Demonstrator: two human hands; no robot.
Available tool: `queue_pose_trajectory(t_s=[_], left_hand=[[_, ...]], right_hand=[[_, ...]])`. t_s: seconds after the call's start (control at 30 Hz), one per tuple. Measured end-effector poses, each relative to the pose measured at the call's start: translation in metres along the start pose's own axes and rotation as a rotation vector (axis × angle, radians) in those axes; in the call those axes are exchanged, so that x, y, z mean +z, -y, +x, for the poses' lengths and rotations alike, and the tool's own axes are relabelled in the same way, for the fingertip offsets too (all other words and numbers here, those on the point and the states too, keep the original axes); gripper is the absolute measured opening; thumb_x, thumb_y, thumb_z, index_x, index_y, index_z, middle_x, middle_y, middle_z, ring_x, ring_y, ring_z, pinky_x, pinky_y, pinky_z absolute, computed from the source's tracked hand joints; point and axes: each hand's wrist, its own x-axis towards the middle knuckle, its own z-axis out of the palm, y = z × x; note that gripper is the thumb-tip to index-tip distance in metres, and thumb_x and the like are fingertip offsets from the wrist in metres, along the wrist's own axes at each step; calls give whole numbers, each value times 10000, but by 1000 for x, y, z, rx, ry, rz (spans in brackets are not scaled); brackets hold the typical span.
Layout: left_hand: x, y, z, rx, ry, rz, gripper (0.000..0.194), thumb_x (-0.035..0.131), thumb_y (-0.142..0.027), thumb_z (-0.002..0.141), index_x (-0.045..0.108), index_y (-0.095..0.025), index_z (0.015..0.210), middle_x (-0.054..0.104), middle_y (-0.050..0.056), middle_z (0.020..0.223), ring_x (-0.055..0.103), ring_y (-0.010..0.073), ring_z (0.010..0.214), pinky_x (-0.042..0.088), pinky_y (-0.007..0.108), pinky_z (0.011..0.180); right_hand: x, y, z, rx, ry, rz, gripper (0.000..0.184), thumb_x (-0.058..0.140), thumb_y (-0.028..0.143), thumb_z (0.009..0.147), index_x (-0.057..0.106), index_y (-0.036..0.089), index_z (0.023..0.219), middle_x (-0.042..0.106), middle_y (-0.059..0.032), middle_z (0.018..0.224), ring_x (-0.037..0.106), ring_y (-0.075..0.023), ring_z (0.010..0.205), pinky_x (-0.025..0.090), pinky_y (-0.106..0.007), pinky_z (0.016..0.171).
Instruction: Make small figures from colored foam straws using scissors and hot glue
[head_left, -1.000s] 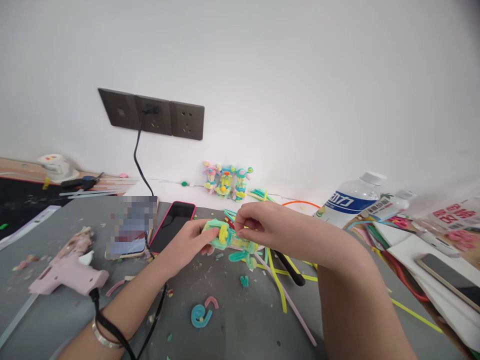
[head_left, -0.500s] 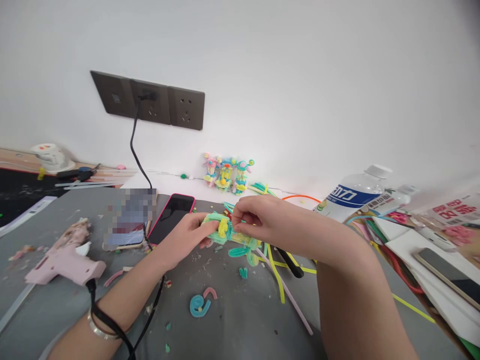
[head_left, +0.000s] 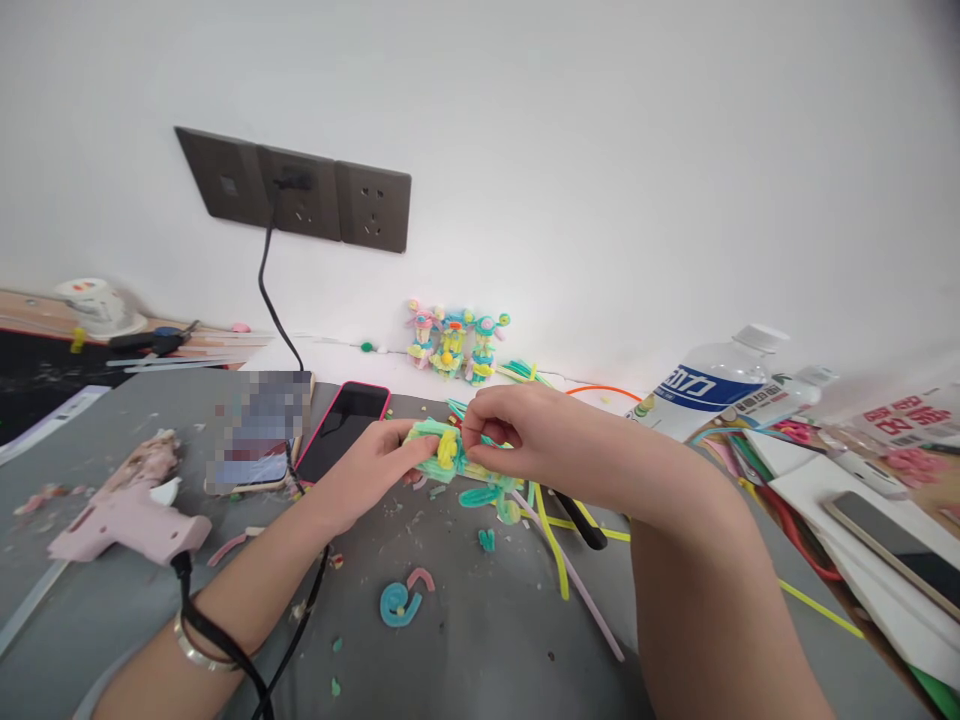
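A green and yellow pipe-cleaner figure (head_left: 448,450) lies sideways above the grey table. My left hand (head_left: 381,455) holds its left end, the thumb on top and the other fingers mostly beneath. With thumb and fingertips pinched together, my right hand (head_left: 508,425) is at the figure's middle, just right of the yellow piece. What those fingertips grip, if anything, is hidden. A green loop (head_left: 480,497) hangs off the figure's lower side. Below it on the table lies a small teal pipe-cleaner piece (head_left: 487,541).
A pink glue gun (head_left: 127,520) with a black cord lies at left, near two phones. Three finished figures (head_left: 451,342) stand against the wall. Loose yellow stems (head_left: 555,555) and a black handle (head_left: 581,522) lie under my right forearm; a bottle (head_left: 712,375) is at right.
Both hands keep almost the same hold on the figure. The whole view has shifted slightly, with most things a little higher in the picture.
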Motion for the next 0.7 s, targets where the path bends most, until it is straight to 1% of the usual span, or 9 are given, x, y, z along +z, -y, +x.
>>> queue_pose_trajectory(t_s=[0.17,0.33,0.43,0.57,0.7], left_hand=[[0,-1,0,4,0,3,368,555,-506,857,585,-171,708,467,-6,678,432,134,624,370,254,568],[0,-1,0,-2,13,-2,373,552,-510,866,610,-164,740,516,12,728,470,145,662,395,267,602],[-1,1,0,-4,7,-12,374,561,-516,868,628,-162,767,537,18,749,482,150,678,401,267,612],[-1,2,0,-9,10,-26,356,574,-514,871,656,-171,819,562,23,780,499,160,708,401,260,618],[-1,3,0,-7,20,-13,363,567,-522,881,656,-172,839,575,30,808,503,163,725,402,254,620]], right_hand=[[2,0,1,0,-16,12,135,531,196,809,603,210,696,564,5,703,454,-129,611,320,-248,532],[3,0,2,-3,-32,-1,131,533,190,802,601,214,692,549,10,699,445,-124,607,311,-243,528],[-1,0,-1,0,-51,-18,143,527,208,828,612,222,714,523,21,678,425,-119,585,290,-246,520],[-8,-1,-8,38,-94,-20,123,539,267,864,613,232,772,494,36,647,388,-108,527,255,-250,502],[-9,0,-9,43,-102,-15,124,541,270,865,592,227,760,489,37,645,388,-108,528,251,-246,508]])
